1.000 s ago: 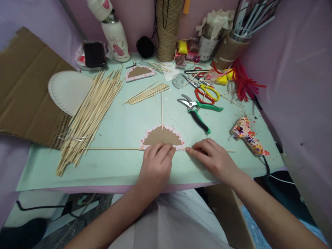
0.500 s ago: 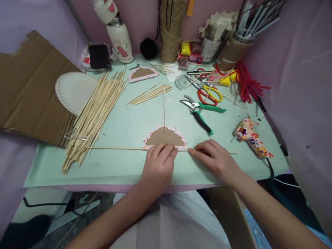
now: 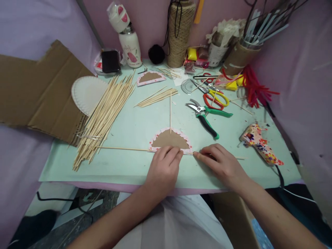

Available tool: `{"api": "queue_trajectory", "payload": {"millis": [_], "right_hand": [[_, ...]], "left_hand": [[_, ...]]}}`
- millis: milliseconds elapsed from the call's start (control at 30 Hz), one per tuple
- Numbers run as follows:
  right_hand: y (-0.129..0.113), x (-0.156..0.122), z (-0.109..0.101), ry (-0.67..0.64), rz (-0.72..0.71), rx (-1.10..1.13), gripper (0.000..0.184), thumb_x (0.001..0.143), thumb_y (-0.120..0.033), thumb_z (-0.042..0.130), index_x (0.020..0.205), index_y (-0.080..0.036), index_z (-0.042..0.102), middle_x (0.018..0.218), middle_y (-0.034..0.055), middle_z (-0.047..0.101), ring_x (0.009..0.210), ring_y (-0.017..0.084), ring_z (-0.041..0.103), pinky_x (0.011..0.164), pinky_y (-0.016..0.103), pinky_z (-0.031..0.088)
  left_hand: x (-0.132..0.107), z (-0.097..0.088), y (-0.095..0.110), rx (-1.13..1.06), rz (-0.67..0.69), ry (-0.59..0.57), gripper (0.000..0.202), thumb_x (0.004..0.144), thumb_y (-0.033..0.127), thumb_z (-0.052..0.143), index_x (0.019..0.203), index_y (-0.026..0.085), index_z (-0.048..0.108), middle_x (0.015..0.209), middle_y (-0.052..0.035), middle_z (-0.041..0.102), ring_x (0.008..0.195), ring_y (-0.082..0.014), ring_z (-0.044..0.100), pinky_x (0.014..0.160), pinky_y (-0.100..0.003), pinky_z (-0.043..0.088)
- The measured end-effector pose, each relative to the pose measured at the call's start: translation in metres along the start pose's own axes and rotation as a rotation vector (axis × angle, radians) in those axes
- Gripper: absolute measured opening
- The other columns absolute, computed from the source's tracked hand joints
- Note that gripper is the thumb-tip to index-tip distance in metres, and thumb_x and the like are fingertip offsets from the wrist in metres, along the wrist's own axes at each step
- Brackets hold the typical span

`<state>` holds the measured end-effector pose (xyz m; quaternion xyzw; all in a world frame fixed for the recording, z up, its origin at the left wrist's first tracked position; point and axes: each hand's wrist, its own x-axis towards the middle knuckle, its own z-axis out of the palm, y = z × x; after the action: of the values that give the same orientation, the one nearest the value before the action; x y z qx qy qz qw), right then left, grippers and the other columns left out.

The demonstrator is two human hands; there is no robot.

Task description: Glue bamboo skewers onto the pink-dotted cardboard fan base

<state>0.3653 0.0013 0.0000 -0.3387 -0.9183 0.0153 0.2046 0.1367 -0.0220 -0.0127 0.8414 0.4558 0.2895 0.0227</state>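
A cardboard half-circle (image 3: pixel 170 139) with a pink spotted, scalloped border lies on the table, straight edge toward me. My left hand (image 3: pixel 164 169) is closed, fingers together, pressing on that straight edge. A long bamboo skewer (image 3: pixel 123 148) runs along the edge and sticks out at both sides. My right hand (image 3: pixel 223 164) is closed, its thumb and index fingertip at the half-circle's right corner, on the skewer. Another upright-lying skewer (image 3: pixel 170 110) points away from me, its near end over the curved part of the cardboard. The parts under my fingers are hidden.
A large skewer bundle (image 3: pixel 103 117) lies left, beside a white paper plate (image 3: pixel 86 93) and cardboard sheet (image 3: pixel 49 93). Pruning shears (image 3: pixel 206 116) and scissors (image 3: pixel 215 98) lie behind my right hand, a flowered glue gun (image 3: pixel 260 143) right. A second half-circle (image 3: pixel 150 78) lies farther back.
The whole view has shifted, so everything appears a little farther right. Both hands keep their places on the half-circle and skewer.
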Motion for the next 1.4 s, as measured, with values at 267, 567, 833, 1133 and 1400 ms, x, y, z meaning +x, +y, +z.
{"api": "queue_trajectory", "payload": {"millis": [267,567,833,1133,1400], "right_hand": [[0.0011,-0.0032,0.0021,0.006,0.037,0.047,0.031,0.096,-0.010,0.046,0.118,-0.018,0.066,0.093,0.0098,0.064,0.084,0.019,0.053,0.073,0.031,0.048],[0.0013,-0.0012,0.0008,0.009,0.023,0.039,0.032,0.096,-0.011,0.046,0.120,-0.019,0.066,0.092,0.0100,0.065,0.083,0.020,0.055,0.071,0.032,0.050],[0.0010,-0.0009,0.0010,0.023,-0.005,0.034,0.031,0.094,-0.007,0.047,0.117,-0.016,0.066,0.092,0.0114,0.064,0.084,0.020,0.054,0.072,0.032,0.048],[0.0011,-0.0025,0.0003,-0.001,0.009,0.026,0.030,0.095,-0.009,0.046,0.117,-0.014,0.066,0.093,0.0114,0.064,0.085,0.021,0.054,0.071,0.033,0.049],[-0.0004,0.0018,-0.0009,0.013,0.029,0.038,0.032,0.095,-0.010,0.045,0.118,-0.017,0.067,0.091,0.0103,0.065,0.082,0.020,0.055,0.070,0.033,0.050]], "left_hand": [[0.0004,0.0009,0.0001,0.008,-0.007,0.018,0.027,0.092,0.005,0.046,0.112,0.009,0.064,0.110,-0.0103,0.069,0.101,-0.0231,0.054,0.086,-0.039,0.048],[-0.0022,0.0016,-0.0001,0.012,-0.018,-0.003,0.030,0.094,0.007,0.042,0.114,0.013,0.063,0.112,-0.0104,0.068,0.103,-0.0228,0.056,0.088,-0.040,0.049],[-0.0030,0.0012,0.0000,0.009,-0.024,-0.023,0.028,0.094,0.008,0.044,0.115,0.012,0.062,0.113,-0.0097,0.068,0.104,-0.0234,0.056,0.089,-0.040,0.048],[-0.0032,0.0024,-0.0008,0.013,-0.023,-0.011,0.030,0.094,0.008,0.042,0.116,0.013,0.062,0.114,-0.0105,0.068,0.104,-0.0237,0.056,0.089,-0.041,0.049],[-0.0016,0.0016,-0.0003,0.005,-0.016,0.010,0.031,0.093,0.006,0.043,0.115,0.013,0.063,0.113,-0.0108,0.069,0.104,-0.0234,0.055,0.088,-0.040,0.048]]}}
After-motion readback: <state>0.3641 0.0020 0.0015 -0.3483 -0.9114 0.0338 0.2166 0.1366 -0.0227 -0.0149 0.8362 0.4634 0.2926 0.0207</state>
